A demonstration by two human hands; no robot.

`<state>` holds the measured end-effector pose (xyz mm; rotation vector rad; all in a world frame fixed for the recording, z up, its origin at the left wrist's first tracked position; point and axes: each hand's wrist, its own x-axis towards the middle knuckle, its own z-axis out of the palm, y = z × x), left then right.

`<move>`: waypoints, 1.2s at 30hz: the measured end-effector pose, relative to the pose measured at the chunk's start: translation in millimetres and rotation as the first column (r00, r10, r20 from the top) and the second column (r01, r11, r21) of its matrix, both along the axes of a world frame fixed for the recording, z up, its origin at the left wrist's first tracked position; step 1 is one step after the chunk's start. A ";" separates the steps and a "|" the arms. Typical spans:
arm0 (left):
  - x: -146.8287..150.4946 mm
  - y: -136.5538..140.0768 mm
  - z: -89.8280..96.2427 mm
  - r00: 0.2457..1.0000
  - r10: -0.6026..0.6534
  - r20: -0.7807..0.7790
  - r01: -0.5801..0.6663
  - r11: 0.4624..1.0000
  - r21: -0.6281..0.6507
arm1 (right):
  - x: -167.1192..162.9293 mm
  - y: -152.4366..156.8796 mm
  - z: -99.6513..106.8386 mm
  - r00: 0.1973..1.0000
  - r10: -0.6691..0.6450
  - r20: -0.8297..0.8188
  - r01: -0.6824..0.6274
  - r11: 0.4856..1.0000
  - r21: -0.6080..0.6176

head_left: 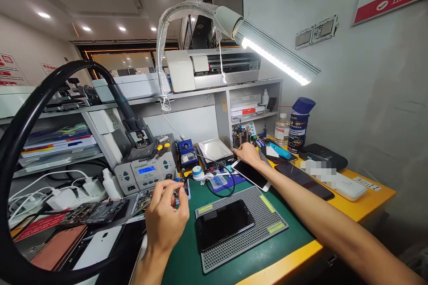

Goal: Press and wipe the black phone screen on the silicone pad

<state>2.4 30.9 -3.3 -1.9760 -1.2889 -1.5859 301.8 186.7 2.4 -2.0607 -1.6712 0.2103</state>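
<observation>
My left hand (167,213) is raised at the left edge of the green mat (182,256). Its fingers curl toward the thumb as in a pinch; what lies between them, if anything, I cannot make out. Beside it, a black smartphone (225,223) lies screen up on a grey perforated pad (234,253). My right hand (249,155) reaches to the back of the bench, over the far end of a white-framed phone or panel (252,176). Its fingers are closed near a thin dark line by the flat heating plate (216,150); the fingertips are too small to read.
A soldering station (149,171) and a small blue unit (187,156) stand at the back left. A black ring arm (25,118) curves across the left. Overhead hangs a lit lamp (277,51). Spray can (297,127), bottle (281,130) and dark phone (302,180) are at right.
</observation>
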 end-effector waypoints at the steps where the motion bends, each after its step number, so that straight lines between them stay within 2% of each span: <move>1: 0.0 0.2 0.0 1.000 0.000 0.002 0.000 1.000 -0.001 | 0.0 -0.3 0.6 1.000 0.002 0.000 -0.002 1.000 0.003; 10: 0.3 0.8 0.7 1.000 0.005 0.007 -0.005 1.000 0.007 | -0.8 -3.3 4.1 1.000 0.001 0.028 -0.002 0.999 0.038; 15: -0.4 1.6 1.1 1.000 0.007 0.014 -0.007 1.000 0.013 | -5.3 -14.0 16.7 0.995 -0.026 0.092 0.014 0.991 0.131; 18: -1.1 2.0 0.5 1.000 0.009 0.024 -0.010 1.000 0.012 | -14.3 -19.0 25.9 0.991 0.023 0.128 -0.042 0.987 0.153; 22: -3.0 2.6 -1.6 1.000 0.017 0.026 -0.017 1.000 -0.001 | -32.9 -14.7 36.5 0.982 0.117 0.147 -0.124 0.991 0.044; 29: -6.7 5.6 -4.0 0.998 0.037 0.055 -0.035 0.999 -0.024 | -56.2 1.1 57.5 0.976 0.186 0.117 -0.162 0.969 -0.189; 32: -7.8 6.0 -3.9 0.998 0.032 0.059 -0.030 0.999 -0.032 | -58.0 0.9 61.5 0.980 0.169 0.100 -0.147 0.969 -0.197; 36: -9.1 5.4 -4.2 0.997 0.020 0.079 -0.016 0.999 -0.047 | -57.7 -1.6 59.3 0.992 0.123 0.041 -0.117 0.985 -0.128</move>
